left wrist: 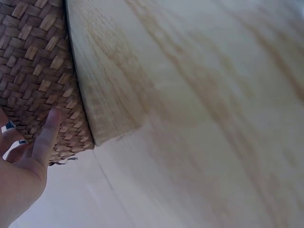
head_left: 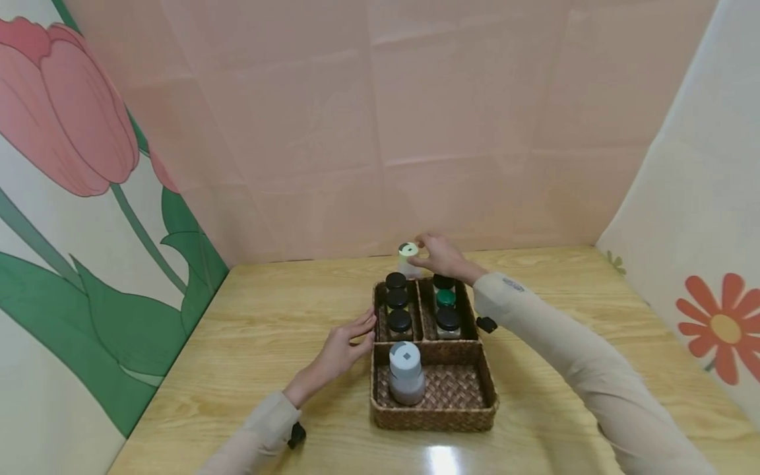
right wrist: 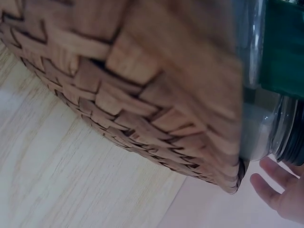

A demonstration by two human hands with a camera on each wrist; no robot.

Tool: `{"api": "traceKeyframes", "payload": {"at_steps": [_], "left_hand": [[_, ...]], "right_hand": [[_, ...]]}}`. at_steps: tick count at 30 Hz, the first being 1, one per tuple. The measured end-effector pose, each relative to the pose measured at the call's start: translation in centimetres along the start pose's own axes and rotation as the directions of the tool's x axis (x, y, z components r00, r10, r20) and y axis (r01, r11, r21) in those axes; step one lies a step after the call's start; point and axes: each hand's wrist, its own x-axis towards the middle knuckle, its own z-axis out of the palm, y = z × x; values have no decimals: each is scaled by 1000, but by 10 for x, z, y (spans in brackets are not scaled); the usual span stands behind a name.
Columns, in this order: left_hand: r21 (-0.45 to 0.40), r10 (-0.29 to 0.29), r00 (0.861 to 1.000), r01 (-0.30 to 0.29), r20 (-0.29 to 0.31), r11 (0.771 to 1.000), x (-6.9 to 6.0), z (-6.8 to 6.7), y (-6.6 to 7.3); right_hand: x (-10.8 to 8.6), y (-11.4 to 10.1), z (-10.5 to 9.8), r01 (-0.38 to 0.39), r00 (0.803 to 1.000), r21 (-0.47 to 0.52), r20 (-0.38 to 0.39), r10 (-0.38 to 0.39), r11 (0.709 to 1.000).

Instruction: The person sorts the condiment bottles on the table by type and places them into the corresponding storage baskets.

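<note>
A woven basket (head_left: pixel 436 419) with three compartments stands on the table. Its left side is touched by my left hand (head_left: pixel 344 349), fingers extended; in the left wrist view a fingertip (left wrist: pixel 53 118) rests on the weave. Beyond the basket's far edge stands a bottle (head_left: pixel 408 251) with a white cap. My right hand (head_left: pixel 442 256) is at that bottle's right side, thumb across the cap's edge and fingers spread; whether it bears on the bottle is unclear. The right wrist view shows loosely extended fingers (right wrist: pixel 266 187) past the basket's corner, without the white-capped bottle.
Several black-capped jars (head_left: pixel 400 321) fill the back left compartment. The back right one holds black-capped jars (head_left: pixel 448 318) and a green-capped one (head_left: pixel 446 298). Another white-capped bottle (head_left: pixel 406 386) stands left in the front compartment. A pink backdrop (head_left: pixel 380 132) rises behind the table (head_left: pixel 285 297).
</note>
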Motion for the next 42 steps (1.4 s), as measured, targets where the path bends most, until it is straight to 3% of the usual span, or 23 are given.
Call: {"api": "traceKeyframes", "payload": {"at_steps": [8,17,27,37,42], "left_hand": [[2,-5,1000,5,0,1000,-1,0,-1],[2,-7,1000,7,6,1000,-2,2,0],[11,34,999,-34,-5,999,-1,5,0],[-13,-1,1000,1,2,1000,-1,4,0],[-3,25,1000,-25,-6,1000,1,3,-3]], "right_hand": [[4,-1,2,36,999,-31,40,-35,999],[3,-1,2,8,997,-31,79,-5,999],[1,0,2,50,998,13,42,-51,999],[-4,0,-3,47,999,72,6,-47,996],[-3,-1,-11,72,997,107,-22,-70,992]]}}
